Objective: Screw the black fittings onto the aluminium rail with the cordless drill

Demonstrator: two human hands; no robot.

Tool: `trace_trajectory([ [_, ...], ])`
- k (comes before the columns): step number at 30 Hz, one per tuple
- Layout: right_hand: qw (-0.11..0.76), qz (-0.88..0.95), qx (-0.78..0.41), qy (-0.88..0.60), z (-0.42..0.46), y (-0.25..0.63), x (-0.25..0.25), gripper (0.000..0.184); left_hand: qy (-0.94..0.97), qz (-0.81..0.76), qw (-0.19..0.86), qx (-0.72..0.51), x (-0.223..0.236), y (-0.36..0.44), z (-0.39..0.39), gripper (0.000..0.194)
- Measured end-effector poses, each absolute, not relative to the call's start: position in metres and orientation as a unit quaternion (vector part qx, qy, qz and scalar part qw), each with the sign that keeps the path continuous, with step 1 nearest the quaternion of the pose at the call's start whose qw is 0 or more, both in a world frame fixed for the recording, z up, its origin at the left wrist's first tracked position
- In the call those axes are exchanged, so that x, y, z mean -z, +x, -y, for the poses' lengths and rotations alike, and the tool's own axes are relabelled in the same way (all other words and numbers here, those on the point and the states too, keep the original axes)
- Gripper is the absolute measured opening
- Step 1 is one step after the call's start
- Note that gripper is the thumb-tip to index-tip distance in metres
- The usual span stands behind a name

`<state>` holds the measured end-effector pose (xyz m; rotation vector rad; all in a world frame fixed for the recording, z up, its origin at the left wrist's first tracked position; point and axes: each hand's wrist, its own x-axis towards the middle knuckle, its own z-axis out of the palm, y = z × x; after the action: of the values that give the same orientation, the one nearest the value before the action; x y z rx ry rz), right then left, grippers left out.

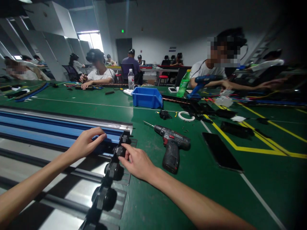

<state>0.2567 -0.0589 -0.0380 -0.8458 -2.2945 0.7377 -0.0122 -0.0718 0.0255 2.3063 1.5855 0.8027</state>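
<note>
A long frame of blue and silver slats (pixel 59 131) lies at the left. Along its right end runs a black strip with several round black end fittings (pixel 112 171). My left hand (pixel 90 140) is over the blue slats near that end, fingers stretched out and thumb apart, with nothing visible in it. My right hand (pixel 137 161) has its index finger and thumb at either side of one black end fitting (pixel 120 151), touching it; its other fingers curl behind. A black cordless drill (pixel 171 140) with a long bit lies right of my right hand.
Beyond the frame stand a blue bin (pixel 146 98), a water bottle (pixel 130 80) and a green bottle (pixel 184 84). A white ring (pixel 186 112), a dark phone (pixel 222 151) and black parts (pixel 236 129) lie at the right. Co-workers sit across the green table (pixel 153 198).
</note>
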Motion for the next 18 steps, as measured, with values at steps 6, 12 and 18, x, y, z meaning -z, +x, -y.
trace_trajectory([
  [6, 0.291, 0.863, -0.262, -0.318, 0.06, 0.248, 0.041, 0.05, 0.757, -0.586, 0.098, -0.272, -0.016, -0.043, 0.062, 0.034],
  [12, 0.284, 0.866, -0.25, -0.327, 0.062, 0.24, 0.035, 0.041, 0.745, -0.612, 0.097, -0.247, -0.009, -0.066, 0.056, 0.039],
  [18, 0.256, 0.87, -0.249, -0.34, 0.068, 0.236, 0.03, 0.037, 0.737, -0.629, 0.103, -0.225, -0.001, -0.071, 0.058, 0.04],
])
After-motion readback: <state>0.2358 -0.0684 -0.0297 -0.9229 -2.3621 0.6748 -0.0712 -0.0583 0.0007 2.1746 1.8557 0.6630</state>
